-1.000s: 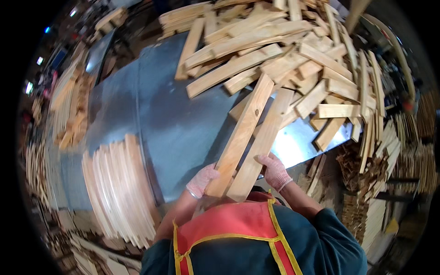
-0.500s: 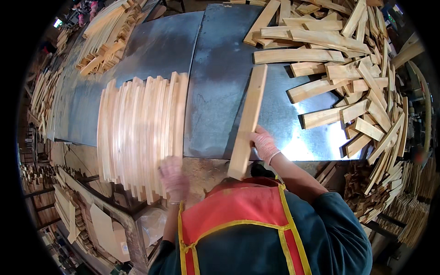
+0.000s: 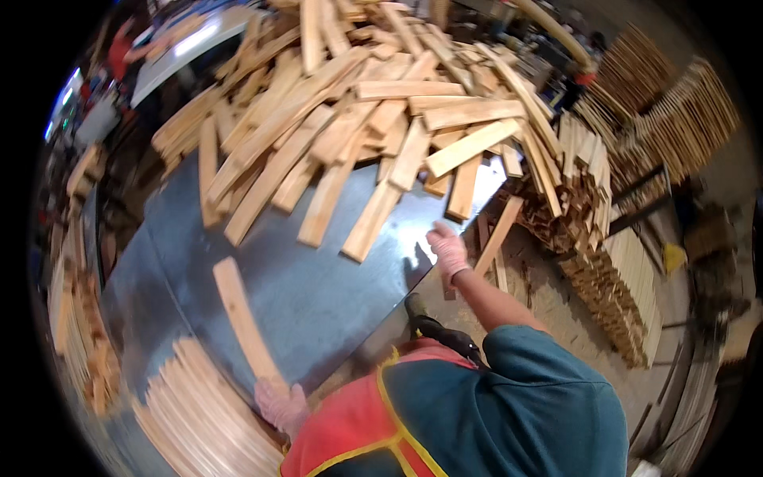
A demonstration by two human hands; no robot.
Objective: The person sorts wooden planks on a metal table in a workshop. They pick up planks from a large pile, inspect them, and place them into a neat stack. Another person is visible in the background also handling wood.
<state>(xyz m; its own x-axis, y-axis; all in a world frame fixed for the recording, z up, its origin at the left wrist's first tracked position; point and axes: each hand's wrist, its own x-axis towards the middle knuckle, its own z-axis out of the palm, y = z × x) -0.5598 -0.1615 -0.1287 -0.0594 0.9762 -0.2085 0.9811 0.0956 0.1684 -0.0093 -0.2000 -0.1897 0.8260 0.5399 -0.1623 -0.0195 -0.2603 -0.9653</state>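
Observation:
My left hand (image 3: 282,407), in a pale pink glove, grips the near end of a long flat wooden board (image 3: 242,318). That board points away from me across the dark metal tabletop (image 3: 187,250). Close beside the left hand is a row of wooden strips (image 3: 203,409) packed side by side. By the table's near right edge hovers my right hand (image 3: 450,251), gloved the same way, its fingers partly extended and nothing seen in them. Just beyond it lies the end of a short board (image 3: 464,191), apart from the fingers.
A heap of loose boards (image 3: 373,103) covers the table's far side. Stacked wood (image 3: 608,306) stands on the floor to the right, with leaning pieces (image 3: 501,230) near my right arm. At the far left another person (image 3: 123,52) works by a pale surface.
My view has swung right toward the heap. The board has passed from my right hand to my left, beside the packed row. My right hand is now at the table's near right edge.

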